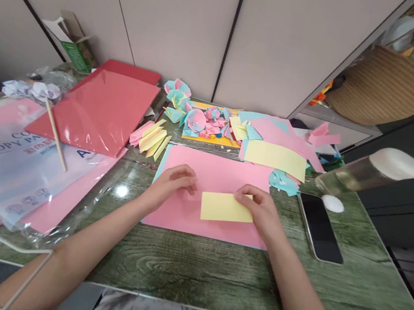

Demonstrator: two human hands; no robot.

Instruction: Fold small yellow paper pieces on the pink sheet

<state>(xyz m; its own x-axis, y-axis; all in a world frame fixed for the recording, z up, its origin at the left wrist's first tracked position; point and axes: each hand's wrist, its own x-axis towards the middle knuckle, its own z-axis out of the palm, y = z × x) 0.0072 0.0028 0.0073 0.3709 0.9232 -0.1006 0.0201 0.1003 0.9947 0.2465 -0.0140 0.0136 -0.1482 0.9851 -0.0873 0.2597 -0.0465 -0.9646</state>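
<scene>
At frame centre, the right hand [261, 211] pinches the right edge of a small yellow paper slip [224, 207]; the left hand [173, 181], fingers loosely curled and holding nothing, rests just left of it. Both lie on a pink sheet [212, 169] on the green table [188, 272]. Right: a phone [320, 228]. Upper left: a red paper pack [100, 109].

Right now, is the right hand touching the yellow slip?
Touching. Head view shows the right hand with fingers resting on the right edge of the yellow slip.
</scene>
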